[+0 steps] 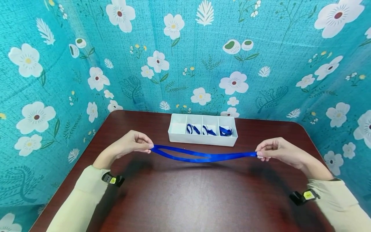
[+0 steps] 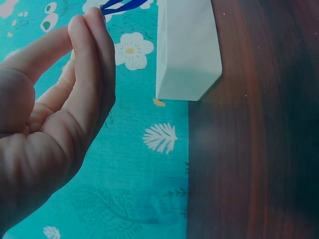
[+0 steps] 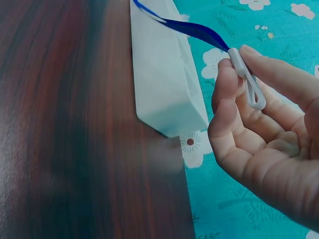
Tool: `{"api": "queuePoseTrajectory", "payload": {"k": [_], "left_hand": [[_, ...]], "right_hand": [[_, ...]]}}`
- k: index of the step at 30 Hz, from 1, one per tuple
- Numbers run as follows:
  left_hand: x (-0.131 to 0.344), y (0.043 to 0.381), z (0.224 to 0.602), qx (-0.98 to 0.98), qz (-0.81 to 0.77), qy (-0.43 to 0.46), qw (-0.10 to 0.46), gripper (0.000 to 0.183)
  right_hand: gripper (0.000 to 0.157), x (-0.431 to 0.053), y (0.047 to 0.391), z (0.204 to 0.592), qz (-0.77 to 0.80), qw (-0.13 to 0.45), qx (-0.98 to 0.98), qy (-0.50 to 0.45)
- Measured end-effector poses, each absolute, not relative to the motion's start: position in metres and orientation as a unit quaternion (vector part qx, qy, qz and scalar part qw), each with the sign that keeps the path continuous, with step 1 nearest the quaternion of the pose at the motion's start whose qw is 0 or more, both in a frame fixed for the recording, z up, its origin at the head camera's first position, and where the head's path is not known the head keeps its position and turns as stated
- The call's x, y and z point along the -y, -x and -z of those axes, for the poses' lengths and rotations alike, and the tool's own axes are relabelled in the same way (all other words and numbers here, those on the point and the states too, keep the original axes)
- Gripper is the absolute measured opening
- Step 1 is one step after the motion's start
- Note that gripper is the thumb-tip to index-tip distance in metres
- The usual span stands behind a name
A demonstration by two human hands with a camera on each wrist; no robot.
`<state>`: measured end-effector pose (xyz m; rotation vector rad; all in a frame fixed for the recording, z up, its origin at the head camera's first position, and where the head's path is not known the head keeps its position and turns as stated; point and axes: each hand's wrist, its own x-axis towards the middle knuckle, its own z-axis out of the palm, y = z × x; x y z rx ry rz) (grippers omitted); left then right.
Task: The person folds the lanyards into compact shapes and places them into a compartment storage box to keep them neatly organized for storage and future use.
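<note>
A blue lanyard (image 1: 214, 157) stretches between both hands above the dark table, sagging slightly in the middle. My left hand (image 1: 134, 143) pinches the looped end between thumb and fingertips; in the left wrist view only a bit of blue strap (image 2: 123, 7) shows at the fingertips. At the other end, my right hand (image 1: 275, 150) pinches the lanyard by its white plastic clip (image 3: 244, 74), whose open loop points toward the palm. The two straps spread apart near the left hand and run together toward the right.
Behind the lanyard stands a white divided box (image 1: 203, 139). Its three right compartments hold coiled blue lanyards (image 1: 209, 130); the leftmost shows only its white floor. A teal floral cloth (image 1: 185, 64) hangs around the brown table (image 1: 185, 196) at the back and sides.
</note>
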<state>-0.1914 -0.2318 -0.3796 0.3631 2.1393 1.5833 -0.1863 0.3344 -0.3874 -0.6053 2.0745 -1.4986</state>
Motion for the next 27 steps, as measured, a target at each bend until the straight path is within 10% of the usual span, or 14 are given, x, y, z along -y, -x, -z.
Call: {"api": "queuePoseTrajectory", "payload": {"k": [27], "left_hand": [[0.175, 0.19, 0.338, -0.791, -0.561, -0.179, 0.163, 0.015]], "right_hand": [[0.015, -0.271, 0.197, 0.357, 0.568, 0.239, -0.751, 0.236]]}}
